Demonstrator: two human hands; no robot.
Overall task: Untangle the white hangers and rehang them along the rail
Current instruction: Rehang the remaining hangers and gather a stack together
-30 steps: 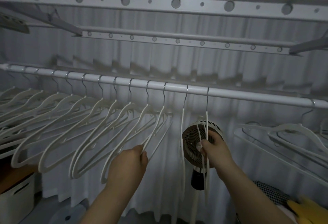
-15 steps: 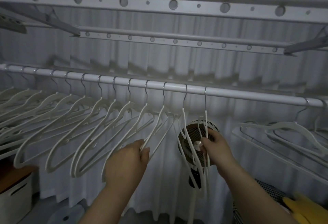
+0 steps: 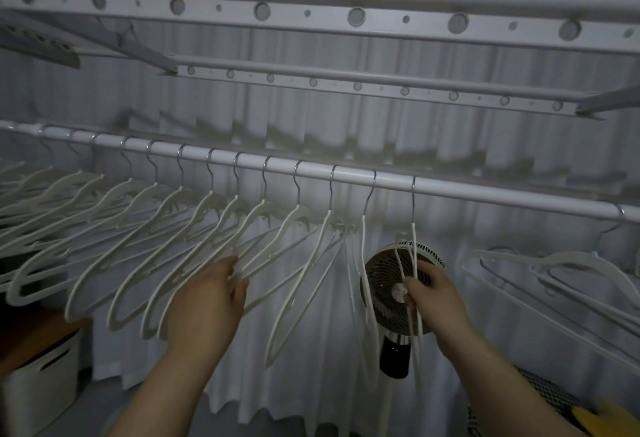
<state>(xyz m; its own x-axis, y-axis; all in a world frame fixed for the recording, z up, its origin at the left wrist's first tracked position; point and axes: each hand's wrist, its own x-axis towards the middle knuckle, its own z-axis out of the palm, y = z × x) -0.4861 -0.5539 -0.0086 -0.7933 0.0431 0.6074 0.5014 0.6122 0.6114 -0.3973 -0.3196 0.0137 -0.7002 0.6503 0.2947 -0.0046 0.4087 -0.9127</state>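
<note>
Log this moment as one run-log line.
left hand: grips hanger row | right hand: pinches edge-on white hanger, before fan | rail: hooks on | bunched hangers right: untouched

The rail (image 3: 502, 196) is bare between the two edge-on hangers (image 3: 364, 256) and the far-right hangers (image 3: 571, 258), and this is the widest gap. To the left, white hangers (image 3: 207, 200) crowd it hook beside hook with their arms overlapping, so only narrow slots remain. A fan (image 3: 384, 284) stands just behind the edge-on hangers. Perforated bars (image 3: 356, 17) cross overhead. Open room lies below the hangers.
</note>
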